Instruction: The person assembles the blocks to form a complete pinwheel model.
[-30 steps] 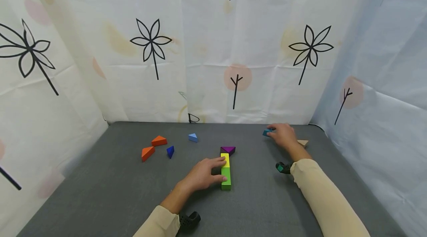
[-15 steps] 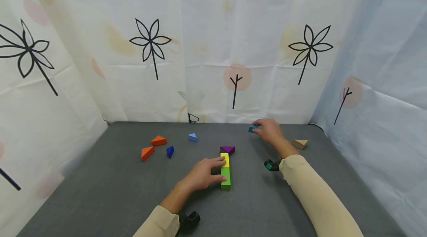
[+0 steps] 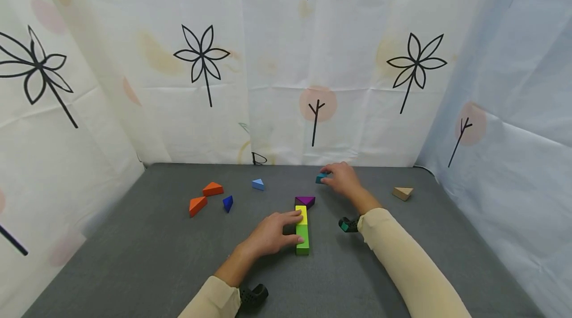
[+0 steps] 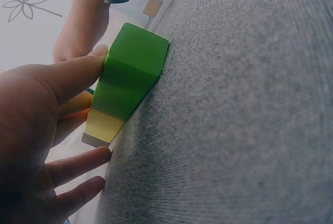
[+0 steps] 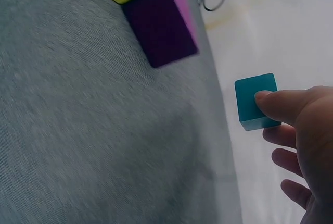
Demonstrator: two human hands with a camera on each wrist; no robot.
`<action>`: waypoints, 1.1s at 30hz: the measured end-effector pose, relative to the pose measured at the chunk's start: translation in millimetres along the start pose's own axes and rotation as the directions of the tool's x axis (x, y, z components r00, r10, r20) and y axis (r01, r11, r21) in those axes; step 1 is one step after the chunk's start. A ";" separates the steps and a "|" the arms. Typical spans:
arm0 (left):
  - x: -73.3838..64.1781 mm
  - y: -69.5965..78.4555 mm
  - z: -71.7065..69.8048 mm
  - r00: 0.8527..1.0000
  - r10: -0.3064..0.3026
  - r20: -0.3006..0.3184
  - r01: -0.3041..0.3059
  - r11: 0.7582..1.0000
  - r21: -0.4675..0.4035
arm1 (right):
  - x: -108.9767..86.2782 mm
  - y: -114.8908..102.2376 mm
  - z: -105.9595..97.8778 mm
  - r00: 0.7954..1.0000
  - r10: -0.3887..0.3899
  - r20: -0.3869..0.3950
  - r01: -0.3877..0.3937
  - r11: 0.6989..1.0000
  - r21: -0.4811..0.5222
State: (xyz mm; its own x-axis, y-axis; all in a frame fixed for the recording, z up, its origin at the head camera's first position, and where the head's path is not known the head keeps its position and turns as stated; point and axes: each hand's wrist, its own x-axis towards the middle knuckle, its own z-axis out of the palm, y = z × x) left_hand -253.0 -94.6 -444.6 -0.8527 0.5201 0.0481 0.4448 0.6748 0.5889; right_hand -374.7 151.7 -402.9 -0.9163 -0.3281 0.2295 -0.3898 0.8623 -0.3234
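Observation:
Near the back of the table, my right hand (image 3: 344,179) pinches a teal block (image 5: 252,99) between thumb and fingers, clear of the table in the right wrist view. My left hand (image 3: 270,233) rests on a row of blocks: its thumb touches the green block (image 3: 302,241) and its fingertips lie by the yellow block (image 3: 301,214). The left fingers are extended and spread in the left wrist view. At the row's far end lies a purple triangular block (image 3: 306,201), just in front of the teal one.
Two orange triangular blocks (image 3: 213,189), a dark blue triangular block (image 3: 228,203) and a light blue triangular block (image 3: 258,184) lie to the left. A natural wood triangular block (image 3: 402,193) lies at the far right. Printed curtains (image 3: 268,124) enclose the grey table (image 3: 147,258).
My right hand has moved left along the back of the table with the teal block, away from the wooden block and nearer the purple one. The left hand stays put.

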 end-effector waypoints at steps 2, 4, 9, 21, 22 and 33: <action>0.3 0.1 0.2 1.000 0.009 -0.002 -0.009 1.000 -0.002 | 0.8 -3.8 4.2 1.000 -0.017 0.013 0.017 1.000 -0.004; 0.2 0.1 0.2 1.000 0.012 -0.004 -0.012 1.000 -0.002 | 1.8 -7.7 8.0 0.999 -0.031 0.022 0.032 0.999 -0.004; -0.3 -0.5 0.5 1.000 0.009 -0.006 -0.009 1.000 0.001 | 4.7 -17.9 17.4 0.998 -0.044 0.047 0.045 0.999 -0.007; 0.3 -1.8 0.5 0.999 0.038 -0.014 -0.038 0.999 0.000 | 5.2 -32.8 34.0 0.995 -0.042 0.094 0.039 0.999 0.033; 0.2 -1.7 0.4 0.999 0.039 -0.014 -0.039 0.999 -0.002 | 5.0 -32.9 34.7 0.994 -0.040 0.097 0.036 0.999 0.040; 0.5 -2.1 0.9 0.999 0.045 -0.021 -0.045 0.999 -0.001 | 2.8 -29.4 40.0 0.995 -0.071 0.074 0.060 0.988 0.145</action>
State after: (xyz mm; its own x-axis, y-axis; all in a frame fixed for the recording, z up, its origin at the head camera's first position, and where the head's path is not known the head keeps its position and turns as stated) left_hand -254.1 -95.3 -446.5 -0.8373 0.5391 0.0918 0.4827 0.6497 0.5872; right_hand -369.5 110.0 -429.5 -0.8904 -0.4164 0.1839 -0.4534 0.7757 -0.4389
